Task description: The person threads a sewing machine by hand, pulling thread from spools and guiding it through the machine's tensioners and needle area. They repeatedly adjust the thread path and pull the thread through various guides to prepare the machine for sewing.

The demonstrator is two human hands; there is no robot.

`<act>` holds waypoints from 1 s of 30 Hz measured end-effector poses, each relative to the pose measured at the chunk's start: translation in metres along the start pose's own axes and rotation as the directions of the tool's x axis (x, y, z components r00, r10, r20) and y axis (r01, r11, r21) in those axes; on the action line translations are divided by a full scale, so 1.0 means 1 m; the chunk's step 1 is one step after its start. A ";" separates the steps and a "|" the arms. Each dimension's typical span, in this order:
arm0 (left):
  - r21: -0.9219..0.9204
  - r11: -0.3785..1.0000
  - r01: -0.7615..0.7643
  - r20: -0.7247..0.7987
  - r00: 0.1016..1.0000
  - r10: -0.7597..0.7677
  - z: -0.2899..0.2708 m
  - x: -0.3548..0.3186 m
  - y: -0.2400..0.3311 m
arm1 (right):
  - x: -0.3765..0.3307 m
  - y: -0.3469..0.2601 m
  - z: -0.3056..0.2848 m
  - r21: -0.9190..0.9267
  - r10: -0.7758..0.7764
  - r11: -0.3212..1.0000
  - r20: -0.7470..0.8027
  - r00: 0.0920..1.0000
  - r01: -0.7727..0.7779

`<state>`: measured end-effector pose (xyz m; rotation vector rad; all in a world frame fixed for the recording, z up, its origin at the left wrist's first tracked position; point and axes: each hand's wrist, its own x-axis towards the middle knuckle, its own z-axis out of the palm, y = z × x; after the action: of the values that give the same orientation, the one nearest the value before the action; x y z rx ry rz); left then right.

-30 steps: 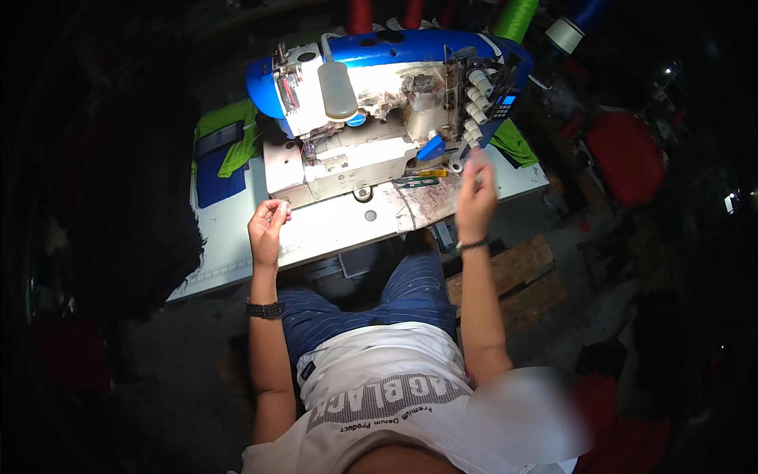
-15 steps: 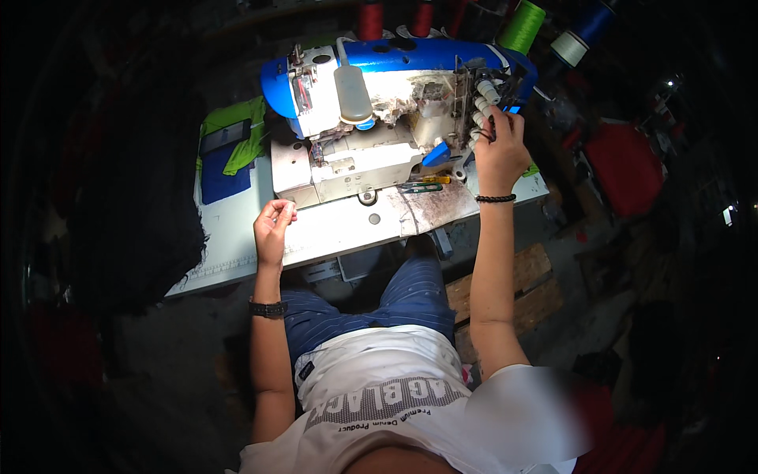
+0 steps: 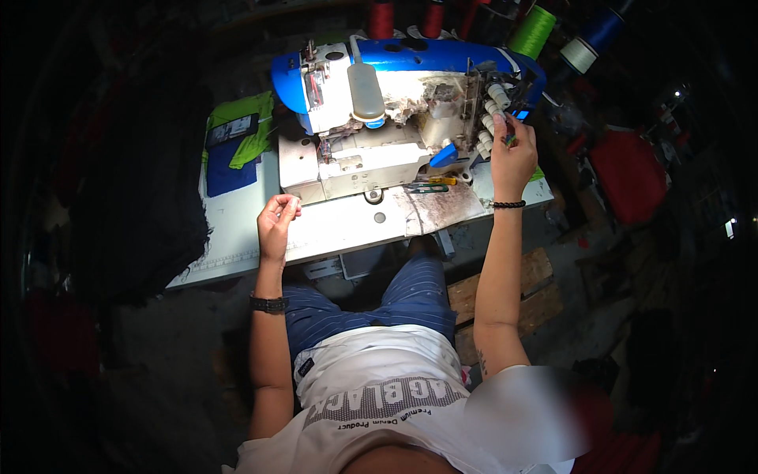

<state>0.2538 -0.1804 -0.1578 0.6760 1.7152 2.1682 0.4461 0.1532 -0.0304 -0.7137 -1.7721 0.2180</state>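
A blue and white overlock sewing machine (image 3: 371,57) stands on the white table (image 3: 339,235) in front of me. My right hand (image 3: 515,162) is at its right end, fingertips pinched beside the white tension knobs (image 3: 498,96). A small dark, partly coloured object shows between those fingers, too small to name. My left hand (image 3: 276,225) hovers over the table's front edge, just below the machine's left front corner. Its thumb and fingertips are pressed together; what they hold, if anything, cannot be made out.
Small hand tools with yellow and green handles (image 3: 430,187) lie before the machine. Green and blue fabric pieces (image 3: 234,170) are at the left, near a dark cloth heap (image 3: 142,197). Thread cones (image 3: 533,33) stand behind. A red thing (image 3: 628,175) is at the right.
The view has shifted slightly, moving the machine rightward in the picture. My right hand has drawn a little down and right from the knobs. My left hand stays pinched near the same spot.
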 end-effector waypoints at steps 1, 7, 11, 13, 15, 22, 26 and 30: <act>0.002 1.000 -0.001 -0.003 1.000 0.001 0.000 0.000 0.000 | 0.000 -0.003 0.001 0.016 0.015 1.000 0.005 1.000 -0.015; -0.001 1.000 -0.001 -0.001 1.000 0.001 0.001 -0.001 0.002 | -0.003 -0.003 0.005 0.000 -0.083 0.996 -0.132 0.988 0.084; -0.019 1.000 -0.017 -0.008 1.000 0.017 -0.002 -0.001 0.000 | -0.069 -0.028 0.015 0.572 0.236 0.754 0.223 0.946 -0.323; -0.016 1.000 -0.021 0.002 1.000 0.021 0.000 0.001 0.000 | -0.122 -0.049 0.046 0.499 0.217 0.463 0.737 0.640 -0.732; -0.008 1.000 -0.019 0.009 1.000 0.019 0.004 0.002 0.002 | -0.181 -0.069 0.083 0.277 0.108 0.292 0.942 0.319 -0.915; -0.018 1.000 -0.024 -0.013 1.000 0.024 -0.003 0.001 0.007 | -0.190 -0.125 0.109 0.231 0.011 0.064 0.973 0.232 -0.971; -0.032 0.998 -0.048 0.015 0.999 0.048 0.000 0.004 0.009 | -0.196 -0.108 0.100 0.360 0.073 0.742 0.794 0.603 -0.565; -0.019 0.998 -0.056 -0.004 0.998 0.056 -0.003 0.001 0.006 | -0.191 -0.099 0.073 0.223 -0.095 0.968 0.755 0.649 -0.117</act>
<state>0.2514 -0.1832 -0.1525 0.7242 1.6947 2.2221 0.3741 -0.0189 -0.1604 -0.4580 -2.4830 0.8511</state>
